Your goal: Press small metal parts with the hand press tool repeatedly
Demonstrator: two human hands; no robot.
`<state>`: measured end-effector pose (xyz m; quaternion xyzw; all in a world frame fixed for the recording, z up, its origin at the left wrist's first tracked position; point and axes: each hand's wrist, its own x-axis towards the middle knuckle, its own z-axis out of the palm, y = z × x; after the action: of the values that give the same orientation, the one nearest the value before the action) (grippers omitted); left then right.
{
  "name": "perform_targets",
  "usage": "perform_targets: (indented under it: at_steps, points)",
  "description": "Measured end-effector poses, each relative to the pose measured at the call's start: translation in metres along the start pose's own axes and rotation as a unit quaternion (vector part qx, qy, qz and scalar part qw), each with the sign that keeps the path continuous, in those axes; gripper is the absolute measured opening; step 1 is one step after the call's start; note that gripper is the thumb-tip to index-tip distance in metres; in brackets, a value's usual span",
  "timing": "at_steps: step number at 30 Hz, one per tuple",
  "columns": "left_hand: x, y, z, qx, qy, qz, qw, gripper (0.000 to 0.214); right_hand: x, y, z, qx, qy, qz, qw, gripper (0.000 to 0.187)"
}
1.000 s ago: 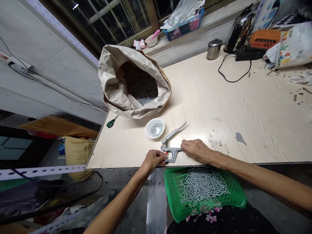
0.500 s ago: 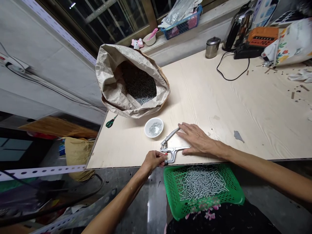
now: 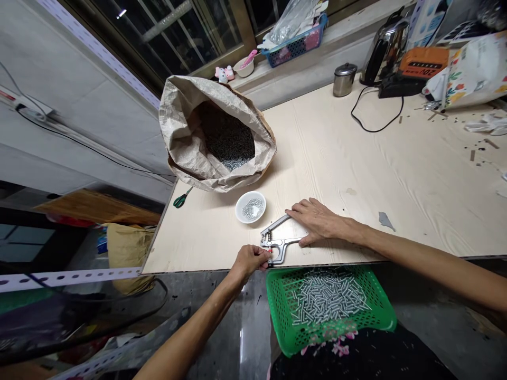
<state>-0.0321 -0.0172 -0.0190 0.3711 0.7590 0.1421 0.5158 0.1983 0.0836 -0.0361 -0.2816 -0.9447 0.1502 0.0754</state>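
Silver snap-fastener pliers (image 3: 280, 244) lie at the table's front edge, their two handles spread apart. My right hand (image 3: 315, 219) is round the handle ends, fingers on the upper handle and thumb by the lower one. At the jaws, beside a red part, my left hand (image 3: 253, 259) pinches with thumb and fingertips; what it holds is too small and hidden to make out. Just behind the pliers sits a white bowl (image 3: 239, 209) with small clear pieces in it. Below the table edge, a green basket (image 3: 282, 330) holds many small metal screw-like pieces.
A big open woven sack (image 3: 178, 137) of dark small parts stands at the back left. Green-handled scissors (image 3: 180, 200) lie near the left edge. Farther back right are a metal canister (image 3: 344, 80), a kettle (image 3: 384, 50), an orange box (image 3: 423, 62) and a black cable (image 3: 366, 130).
My right hand has closed a little on the pliers, and the upper handle has come down toward the lower one. My left hand stays at the jaws.
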Motion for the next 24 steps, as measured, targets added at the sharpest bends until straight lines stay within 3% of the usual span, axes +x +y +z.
perform_targets:
  at_steps: [3,5,8,11,14,17,22,24]
  points:
    - [-0.005,-0.002,0.001,0.071,0.017,0.015,0.997,0.024,-0.002,-0.001,0.002,0.005,0.004,0.007,1.0,0.07]
    - [-0.011,-0.002,0.007,0.167,0.081,0.091,0.978,0.025,-0.004,-0.002,0.006,0.015,0.012,0.009,1.0,0.066]
    - [-0.013,0.003,0.022,0.286,0.169,0.301,0.894,0.02,-0.006,-0.005,0.01,0.031,0.035,0.005,0.999,0.064]
    - [0.0,0.019,0.035,0.353,0.133,0.442,0.814,0.047,-0.01,-0.009,0.011,0.036,0.049,0.004,0.998,0.064]
    - [0.019,0.038,0.038,0.419,0.051,0.468,0.777,0.057,-0.018,-0.01,0.006,0.043,0.046,0.023,0.998,0.063]
    - [0.031,0.05,0.034,0.465,0.013,0.467,0.752,0.056,-0.024,-0.009,0.004,0.048,0.048,0.042,0.997,0.051]
    - [0.034,0.048,0.04,0.488,0.023,0.46,0.741,0.025,-0.017,-0.005,0.018,0.011,0.058,0.035,0.998,0.009]
    - [0.035,0.046,0.046,0.489,0.039,0.445,0.749,0.024,-0.011,-0.004,0.024,0.002,0.054,0.033,0.998,0.01]
